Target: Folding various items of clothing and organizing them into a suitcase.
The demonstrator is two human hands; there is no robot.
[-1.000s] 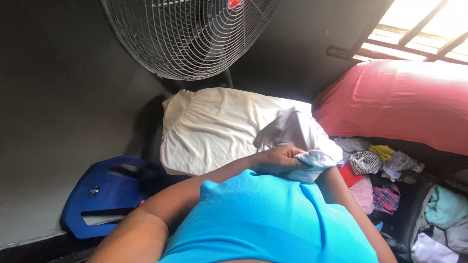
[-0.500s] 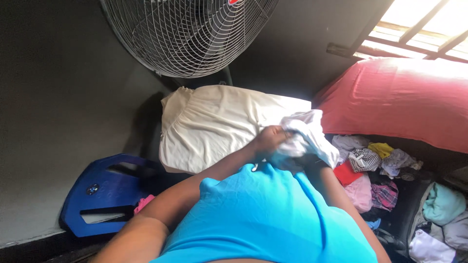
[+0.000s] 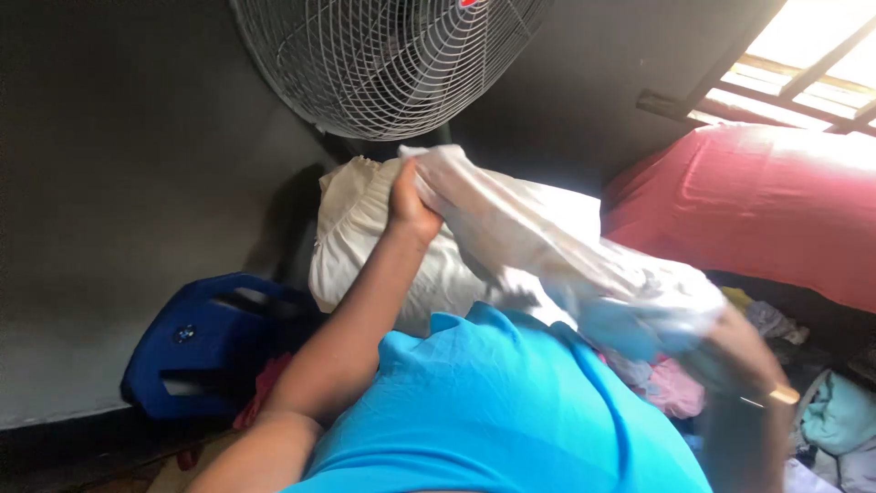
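Stretching between both hands, white cloth (image 3: 557,242): left hand (image 3: 411,203) fisted on one end, blurred right hand (image 3: 744,351) clutching other, above cream pillow (image 3: 365,246).

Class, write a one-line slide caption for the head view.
Left hand and blurred right hand stretch a white garment before a wire-guarded fan.

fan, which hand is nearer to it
Left. The left hand is raised just below the fan, gripping the white cloth. The blurred right hand holds the cloth's other end, lower and farther away.
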